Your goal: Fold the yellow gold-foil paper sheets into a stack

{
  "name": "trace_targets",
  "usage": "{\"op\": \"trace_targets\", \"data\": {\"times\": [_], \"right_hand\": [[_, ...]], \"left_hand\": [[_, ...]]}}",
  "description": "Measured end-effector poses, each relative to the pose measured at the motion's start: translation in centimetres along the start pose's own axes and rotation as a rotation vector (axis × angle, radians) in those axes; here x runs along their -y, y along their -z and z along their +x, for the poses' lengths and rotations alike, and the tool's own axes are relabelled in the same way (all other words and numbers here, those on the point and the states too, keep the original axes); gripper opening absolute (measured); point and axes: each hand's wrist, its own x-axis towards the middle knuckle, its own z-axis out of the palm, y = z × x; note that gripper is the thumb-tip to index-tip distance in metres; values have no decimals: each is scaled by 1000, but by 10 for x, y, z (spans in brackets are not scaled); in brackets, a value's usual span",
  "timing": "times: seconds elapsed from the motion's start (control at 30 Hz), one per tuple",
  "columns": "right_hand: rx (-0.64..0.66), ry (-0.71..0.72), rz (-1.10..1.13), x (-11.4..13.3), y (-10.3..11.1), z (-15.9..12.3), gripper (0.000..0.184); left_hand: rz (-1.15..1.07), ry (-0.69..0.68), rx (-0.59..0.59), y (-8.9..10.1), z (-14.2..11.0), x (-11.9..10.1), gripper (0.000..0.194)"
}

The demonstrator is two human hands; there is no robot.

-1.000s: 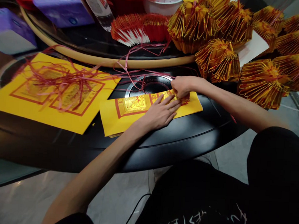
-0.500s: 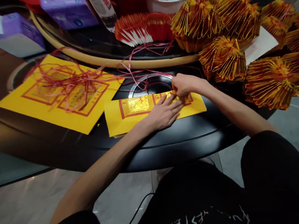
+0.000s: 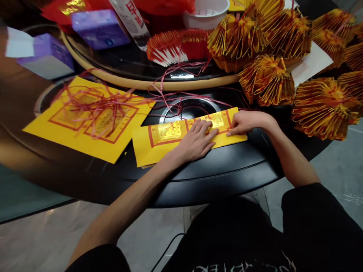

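Note:
A folded stack of yellow joss paper (image 3: pixel 159 151), printed with red frames and gold pictures, lies along the black table in front of me. My left hand (image 3: pixel 198 141) rests on its middle with the fingers stretched out, pressing it down. At the right end, my right hand (image 3: pixel 244 121) is curled closed, its fingertips on the paper near the corner. To the left is a larger flat yellow sheet (image 3: pixel 107 154), with a tangle of pink-red strings (image 3: pixel 94 107) on top.
Several pleated gold-and-red paper bundles (image 3: pixel 268 81) stand at the right. Behind the table's tan rim (image 3: pixel 126 82) are a red-and-white fanned bundle (image 3: pixel 177 46), a clear bottle (image 3: pixel 130 13), a white basket (image 3: pixel 208 9) and a purple tissue pack (image 3: pixel 100 29). Another purple pack (image 3: pixel 50 54) is at the left.
My right hand has moved from the middle of the folded paper's far edge to its right end. My left hand stays on the paper, its fingers slightly shifted. The view has shifted slightly.

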Motion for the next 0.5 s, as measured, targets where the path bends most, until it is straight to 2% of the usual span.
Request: {"op": "trace_targets", "data": {"times": [0.1,0.2,0.3,0.4,0.5], "right_hand": [[-9,94,-8,-3,1,-1,51],[20,246,125,-9,3,0,50],[20,402,268,-3,0,3,54],[-62,503,348,23,-11,9,56],[-209,530,410,63,-33,15,54]], "left_hand": [[39,18,-8,2,-1,-2,58],[81,55,17,7,0,-6,61],[44,65,24,9,-2,-6,62],[-191,108,-54,7,-6,3,66],[-521,248,-163,6,-9,15,66]]}}
